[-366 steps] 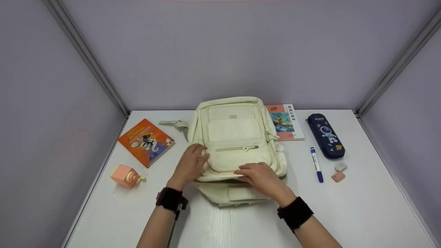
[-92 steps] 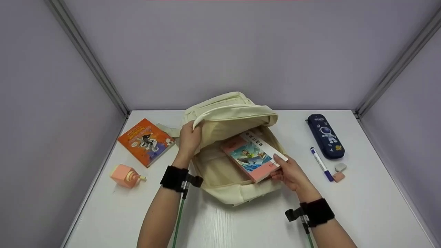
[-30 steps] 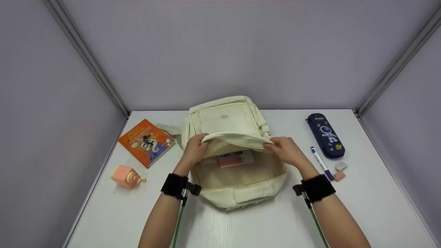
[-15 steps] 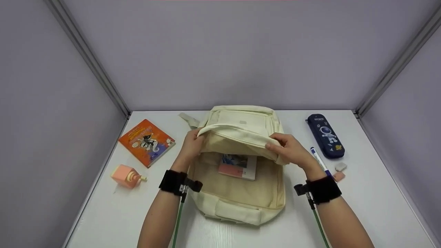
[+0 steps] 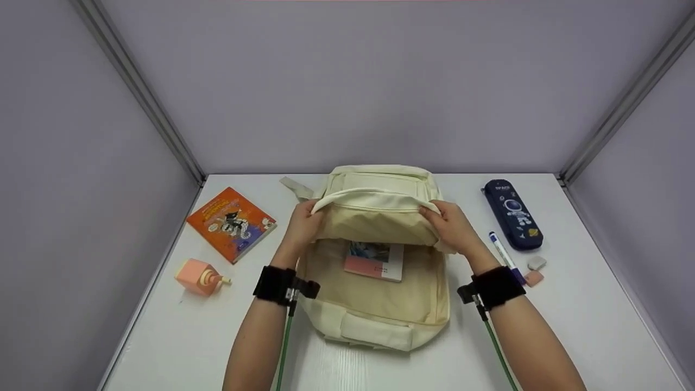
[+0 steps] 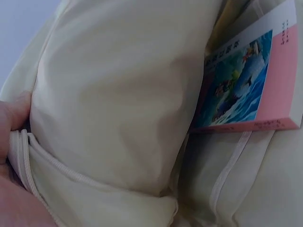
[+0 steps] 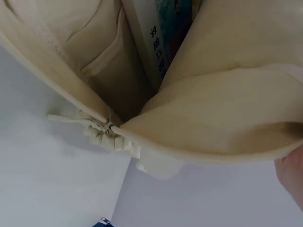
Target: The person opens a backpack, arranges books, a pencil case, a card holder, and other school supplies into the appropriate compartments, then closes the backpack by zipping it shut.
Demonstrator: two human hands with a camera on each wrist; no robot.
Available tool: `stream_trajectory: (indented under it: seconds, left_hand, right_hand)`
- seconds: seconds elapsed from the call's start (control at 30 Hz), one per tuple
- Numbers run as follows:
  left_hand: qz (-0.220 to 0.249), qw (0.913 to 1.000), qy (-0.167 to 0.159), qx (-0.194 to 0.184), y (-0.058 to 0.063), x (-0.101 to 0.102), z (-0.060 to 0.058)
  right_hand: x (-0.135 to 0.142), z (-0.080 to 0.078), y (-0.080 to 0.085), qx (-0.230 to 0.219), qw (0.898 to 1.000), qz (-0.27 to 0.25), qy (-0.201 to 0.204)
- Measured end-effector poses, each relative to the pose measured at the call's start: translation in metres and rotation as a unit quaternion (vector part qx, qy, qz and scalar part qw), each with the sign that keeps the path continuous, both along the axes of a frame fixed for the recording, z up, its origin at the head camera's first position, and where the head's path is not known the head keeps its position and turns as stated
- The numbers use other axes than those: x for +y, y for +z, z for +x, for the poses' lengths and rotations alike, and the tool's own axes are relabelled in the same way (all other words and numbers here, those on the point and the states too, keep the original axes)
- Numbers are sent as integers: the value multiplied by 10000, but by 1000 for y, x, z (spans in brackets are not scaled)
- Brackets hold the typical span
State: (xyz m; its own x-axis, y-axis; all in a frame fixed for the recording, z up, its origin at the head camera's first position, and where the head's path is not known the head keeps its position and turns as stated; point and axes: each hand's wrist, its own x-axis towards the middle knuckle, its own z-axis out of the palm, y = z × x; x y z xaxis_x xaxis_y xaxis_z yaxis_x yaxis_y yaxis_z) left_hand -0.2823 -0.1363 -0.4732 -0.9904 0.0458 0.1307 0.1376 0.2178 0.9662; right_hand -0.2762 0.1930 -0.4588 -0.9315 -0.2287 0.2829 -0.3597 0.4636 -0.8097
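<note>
A cream backpack (image 5: pixel 380 331) lies on the table with its main compartment unzipped. My left hand (image 5: pixel 303 227) grips the left edge of its raised front flap (image 5: pixel 380 222). On the other side, my right hand (image 5: pixel 453 227) pinches the flap's right edge between thumb and fingers. Inside the compartment lies a pink and white book (image 5: pixel 374 263) with a sea picture on its cover; its upper part is hidden under the flap. The left wrist view shows the book (image 6: pixel 246 80) flat against the lining, and the flap's zipper edge (image 6: pixel 61 165) in my left fingers.
An orange book (image 5: pixel 232 224) and a pink pump bottle (image 5: pixel 200 277) are on the left. A navy astronaut pencil case (image 5: pixel 513 214), a blue-capped marker (image 5: pixel 506 256), a grey eraser (image 5: pixel 537 263) and a pink eraser (image 5: pixel 534 278) lie on the right. Walls enclose the back and sides.
The pink and white book went from behind the backpack into it, carried by my right hand. Both hands then took the flap; the backpack shifted nearer, and the flap's right side has just risen.
</note>
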Motion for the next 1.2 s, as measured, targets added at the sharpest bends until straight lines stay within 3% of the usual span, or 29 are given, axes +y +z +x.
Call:
stream_trajectory:
  seconds: [0.17, 0.27, 0.37, 0.43, 0.53, 0.63, 0.77, 0.87, 0.97, 1.2]
  left_hand:
    - [-67, 9998, -152, 136, -1, -10, 7]
    - [140, 9995, -163, 220, -5, -19, 8]
    - [371, 9986, 243, 292, -15, -33, 7]
    - [387, 9949, 889, 294, -28, -43, 5]
    - [23, 9811, 1932, 104, -53, -59, 2]
    - [-909, 9649, 2453, -226, -78, -74, 2]
    - [-2476, 9358, 2431, -621, -101, -88, 4]
    - [-3246, 9113, 2365, -907, -110, -95, 6]
    - [-3633, 8943, 2314, -1212, -116, -98, 7]
    - [-3920, 8742, 2334, -1661, -126, -97, 6]
  right_hand:
    - [-6, -11, 6, -577, 9956, -690, -274]
    - [-7, -17, 10, -851, 9923, -778, -455]
    - [-6, -20, 12, -1071, 9887, -791, -693]
    - [-5, -22, 14, -1192, 9854, -893, -831]
    - [-3, -25, 16, -1233, 9828, -1002, -945]
    - [-1, -28, 18, -1201, 9826, -999, -1002]
    - [1, -30, 18, -1227, 9819, -937, -1099]
    - [1, -30, 17, -1269, 9809, -994, -1090]
    - [1, -30, 17, -1233, 9817, -991, -1060]
    - [1, -32, 13, -1251, 9818, -918, -1096]
